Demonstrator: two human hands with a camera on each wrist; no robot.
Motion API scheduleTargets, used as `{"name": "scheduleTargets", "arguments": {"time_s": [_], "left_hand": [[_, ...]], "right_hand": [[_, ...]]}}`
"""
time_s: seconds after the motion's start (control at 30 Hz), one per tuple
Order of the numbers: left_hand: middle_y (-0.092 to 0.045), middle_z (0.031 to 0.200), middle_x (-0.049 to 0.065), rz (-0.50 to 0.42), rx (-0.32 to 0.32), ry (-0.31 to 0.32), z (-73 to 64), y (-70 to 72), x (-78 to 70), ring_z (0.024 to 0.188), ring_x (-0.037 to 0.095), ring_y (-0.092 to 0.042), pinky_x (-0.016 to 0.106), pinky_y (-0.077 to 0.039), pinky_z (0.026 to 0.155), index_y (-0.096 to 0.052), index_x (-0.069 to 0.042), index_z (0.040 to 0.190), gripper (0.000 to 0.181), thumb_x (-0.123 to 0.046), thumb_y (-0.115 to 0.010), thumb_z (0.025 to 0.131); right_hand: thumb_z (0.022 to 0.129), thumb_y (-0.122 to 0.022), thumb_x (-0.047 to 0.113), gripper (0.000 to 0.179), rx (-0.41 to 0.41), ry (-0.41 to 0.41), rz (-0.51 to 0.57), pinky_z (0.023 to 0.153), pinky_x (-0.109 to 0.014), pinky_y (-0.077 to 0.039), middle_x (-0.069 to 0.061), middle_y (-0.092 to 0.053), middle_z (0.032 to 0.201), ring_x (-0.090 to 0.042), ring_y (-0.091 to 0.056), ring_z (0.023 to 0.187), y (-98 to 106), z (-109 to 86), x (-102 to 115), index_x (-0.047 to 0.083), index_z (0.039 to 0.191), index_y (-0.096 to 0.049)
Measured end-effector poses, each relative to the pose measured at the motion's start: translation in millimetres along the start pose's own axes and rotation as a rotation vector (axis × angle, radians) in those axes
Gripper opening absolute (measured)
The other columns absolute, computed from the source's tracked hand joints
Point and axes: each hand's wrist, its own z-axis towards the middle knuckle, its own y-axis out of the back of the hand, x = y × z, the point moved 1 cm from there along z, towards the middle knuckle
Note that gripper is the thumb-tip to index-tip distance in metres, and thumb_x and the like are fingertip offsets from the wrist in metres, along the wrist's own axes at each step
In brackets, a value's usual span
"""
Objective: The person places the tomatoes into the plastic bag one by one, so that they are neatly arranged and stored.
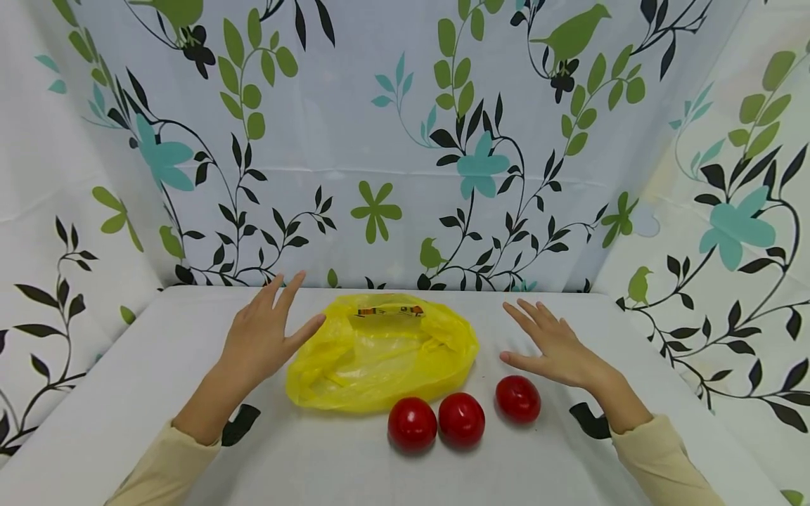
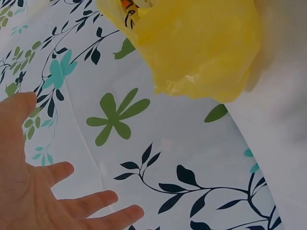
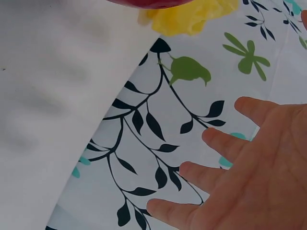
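A yellow plastic bag (image 1: 386,358) lies crumpled on the table, its mouth loosely spread and dark print near the top edge. My left hand (image 1: 262,337) is raised at the bag's left side, fingers spread, holding nothing; its thumb overlaps the bag's edge in the head view. To the right of the bag, my right hand (image 1: 550,344) hovers with fingers spread, also holding nothing. Three shiny red round fruits sit in front: a left one (image 1: 412,424), a middle one (image 1: 462,420) beside it, and a right one (image 1: 517,399) lying apart, nearest the right hand.
The white table (image 1: 304,464) reaches back to a patterned curtain (image 1: 342,140) with leaves, birds and flowers, which also hangs along both sides. Dark straps (image 1: 240,424) show by the wrists.
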Motion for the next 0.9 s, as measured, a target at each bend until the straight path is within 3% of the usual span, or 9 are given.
{"name": "scheduleTargets", "arguments": {"time_s": [0.23,0.53,0.77,0.9], "left_hand": [[-0.031,0.151,0.027,-0.049,-0.016,-0.009,-7.1,-7.8,1.0,0.127,0.053,-0.041,0.071,-0.036,0.095,-0.017,-0.020,0.157,0.076,-0.051,-0.052,0.097],[-0.036,0.146,0.033,-0.044,0.071,0.029,-16.7,-22.5,3.9,0.119,0.056,-0.048,0.071,-0.041,0.089,-0.025,-0.014,0.154,0.075,-0.048,-0.057,0.095],[-0.032,0.148,0.034,-0.111,0.187,0.044,-23.1,-32.4,7.7,0.118,0.059,-0.047,0.074,-0.041,0.086,-0.029,-0.023,0.154,0.070,-0.051,-0.056,0.095],[-0.032,0.149,0.032,-0.154,0.228,0.025,-25.0,-37.0,10.2,0.118,0.058,-0.048,0.073,-0.042,0.086,-0.030,-0.022,0.154,0.070,-0.051,-0.056,0.095]], "right_hand": [[0.087,-0.058,0.061,0.085,-0.002,0.018,0.001,0.107,-0.074,-0.010,-0.014,-0.018,0.161,-0.048,-0.009,0.145,-4,-4.9,1,0.025,0.156,-0.023],[0.087,-0.059,0.063,0.086,-0.017,0.032,0.012,0.098,-0.074,-0.032,-0.013,-0.024,0.159,-0.043,-0.022,0.143,-12,-17.9,-2,0.027,0.156,-0.023],[0.088,-0.060,0.060,0.083,-0.019,0.046,0.050,0.096,-0.070,-0.037,-0.013,-0.028,0.157,-0.040,-0.030,0.140,-17,-24.8,-5,0.025,0.155,-0.025],[0.090,-0.058,0.059,0.080,0.001,0.033,0.109,0.096,-0.070,-0.037,-0.011,-0.029,0.157,-0.039,-0.030,0.140,-20,-28.8,-5,0.028,0.155,-0.025]]}}
